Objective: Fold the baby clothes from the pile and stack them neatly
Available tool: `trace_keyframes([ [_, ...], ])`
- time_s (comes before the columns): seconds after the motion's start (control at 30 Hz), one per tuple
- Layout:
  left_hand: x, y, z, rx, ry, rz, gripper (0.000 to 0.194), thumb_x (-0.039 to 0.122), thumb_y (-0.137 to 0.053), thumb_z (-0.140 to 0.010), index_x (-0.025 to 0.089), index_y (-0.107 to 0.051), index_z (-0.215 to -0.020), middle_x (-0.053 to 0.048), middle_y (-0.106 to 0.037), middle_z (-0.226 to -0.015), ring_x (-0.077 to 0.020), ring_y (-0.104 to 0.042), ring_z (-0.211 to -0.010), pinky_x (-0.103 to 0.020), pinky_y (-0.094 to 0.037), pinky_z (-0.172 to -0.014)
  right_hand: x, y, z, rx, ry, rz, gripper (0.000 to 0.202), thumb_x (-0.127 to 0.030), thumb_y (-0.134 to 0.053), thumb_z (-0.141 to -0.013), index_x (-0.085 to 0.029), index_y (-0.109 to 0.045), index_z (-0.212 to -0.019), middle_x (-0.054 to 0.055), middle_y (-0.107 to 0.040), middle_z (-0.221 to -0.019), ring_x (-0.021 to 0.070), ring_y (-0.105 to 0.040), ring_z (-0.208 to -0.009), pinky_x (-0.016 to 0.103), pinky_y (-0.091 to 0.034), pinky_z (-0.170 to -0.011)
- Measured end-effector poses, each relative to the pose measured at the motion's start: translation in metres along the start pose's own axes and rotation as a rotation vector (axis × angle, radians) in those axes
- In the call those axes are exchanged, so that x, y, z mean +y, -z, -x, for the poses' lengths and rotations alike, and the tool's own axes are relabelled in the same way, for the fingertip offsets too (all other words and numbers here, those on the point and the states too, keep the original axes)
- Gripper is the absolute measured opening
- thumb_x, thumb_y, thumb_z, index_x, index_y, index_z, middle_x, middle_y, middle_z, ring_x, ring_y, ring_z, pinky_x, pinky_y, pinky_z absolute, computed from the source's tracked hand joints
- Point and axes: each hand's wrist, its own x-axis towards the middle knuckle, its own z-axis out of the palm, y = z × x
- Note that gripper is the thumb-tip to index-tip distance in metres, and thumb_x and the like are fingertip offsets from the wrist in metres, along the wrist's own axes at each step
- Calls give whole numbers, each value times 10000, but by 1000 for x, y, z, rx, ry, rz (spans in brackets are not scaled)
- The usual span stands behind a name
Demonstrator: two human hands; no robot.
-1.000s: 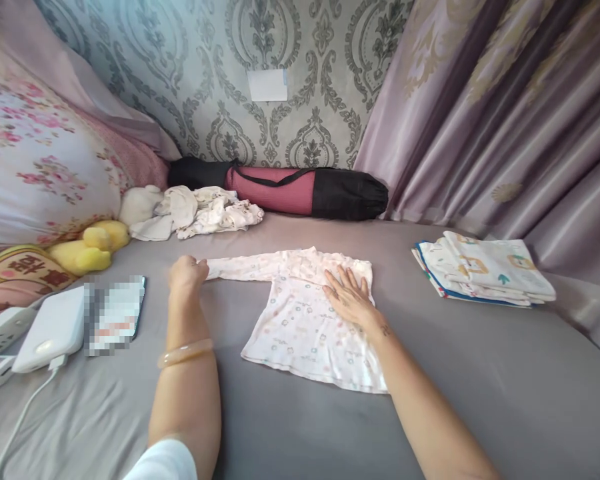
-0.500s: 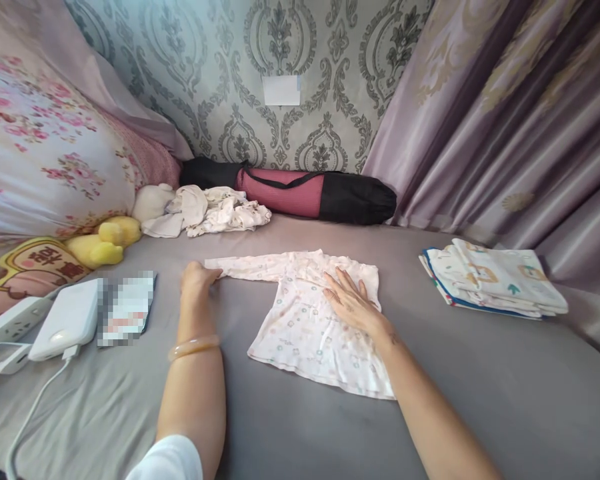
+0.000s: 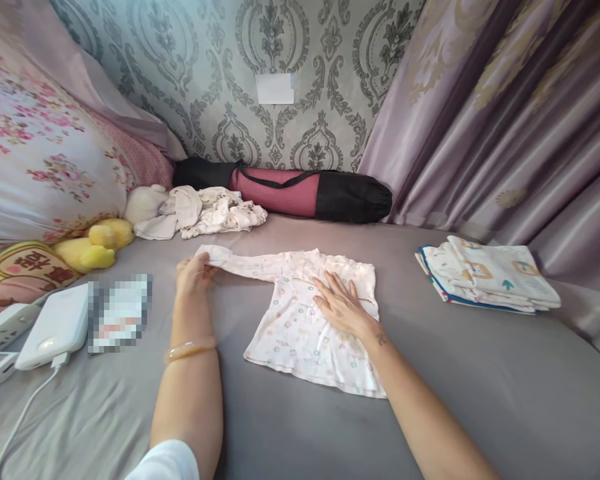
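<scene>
White shirt (image 3: 300, 327) extends rightward, cuff (image 3: 217, 253) in the left grip (image 3: 196, 270)

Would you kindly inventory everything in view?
Shirt: 1, white, centre
Cloth stack: 1, white, right
Clothes pile: 1, cream, back
Bag: 1, maroon and black, back
Plush: 1, yellow, left
Fluffy thing: 1, white, left
Cushion: 1, multicoloured, left
Floral pillow: 1, white, left
Power bank: 1, white, left
Power strip: 1, white, left
Cable: 1, white, left
Pixelated item: 1, pale, left
Panel: 1, white, wall
Curtain: 1, mauve, right
Sheet: 1, grey, underneath
Left hand: 1, holding sleeve
Right hand: 1, on shirt
</scene>
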Motion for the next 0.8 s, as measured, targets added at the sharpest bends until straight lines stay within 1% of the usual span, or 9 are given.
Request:
trace_keyframes([
  [0.07,2,-3,3,-27,67,66,167,7,-503,-779,140,-558,-864,-12,-629,-718,-138,-635,-643,-308,-570,-710,0,-1,-1,-2,-4,-4,571,-496,-247,-980,-295,-264,-1513,64,-113,-1611,236,-25,-1479,546,1,-1156],
  [0.17,6,-6,10,-178,143,158,189,38,-417,-857,142,-574,-874,-35,-662,-785,-147,-666,-723,-309,-567,-753,1,0,0,-7,1,-33,573,-503,-241,-980,-291,-270,-1512,60,-103,-1612,230,-18,-1480,541,20,-1156],
  [0.23,8,-10,16,-242,168,189,213,58,-388,-887,144,-582,-895,-43,-670,-794,-147,-672,-733,-294,-565,-736,1,1,1,-9,5,-69,580,-505,-244,-980,-284,-263,-1515,59,-95,-1612,227,-8,-1480,536,34,-1156],
  [0.37,8,-30,32,-279,157,213,223,63,-397,-900,142,-599,-954,-43,-672,-781,-118,-652,-675,-225,-543,-671,1,8,2,-14,-9,-233,606,-537,-226,-975,-281,-232,-1524,40,-97,-1610,202,-14,-1480,505,60,-1166],
  [0.43,6,-44,42,-339,142,215,238,71,-403,-900,140,-608,-1000,-47,-675,-783,-121,-647,-682,-215,-532,-665,3,12,1,26,-14,-361,615,-551,-225,-972,-269,-263,-1517,38,-155,-1602,192,-70,-1478,474,42,-1179],
  [0.53,-3,-64,59,-425,127,197,250,89,-416,-894,146,-615,-1035,-43,-673,-784,-121,-630,-671,-210,-508,-651,7,17,-4,149,-70,-593,594,-531,-306,-963,-212,-409,-1454,83,-353,-1532,210,-269,-1432,426,-113,-1189],
  [0.63,-17,-81,77,-500,111,164,221,114,-442,-891,162,-614,-1022,-24,-663,-785,-108,-617,-657,-202,-479,-641,13,20,-10,220,-202,-941,480,-460,-384,-960,-170,-584,-1285,121,-554,-1373,223,-486,-1295,391,-311,-1124],
  [0.7,-30,-90,88,-553,96,119,184,149,-488,-878,170,-611,-1012,-23,-661,-808,-113,-621,-675,-210,-470,-651,16,23,-13,218,-294,-1203,409,-408,-392,-967,-154,-632,-1179,137,-625,-1279,215,-578,-1193,376,-396,-1066],
  [0.8,-49,-99,106,-618,73,51,197,217,-543,-855,178,-602,-1039,-41,-667,-890,-136,-632,-734,-233,-465,-668,18,29,-15,224,-386,-1485,359,-378,-395,-971,-139,-638,-1085,159,-645,-1236,205,-631,-1112,358,-459,-1008],
])
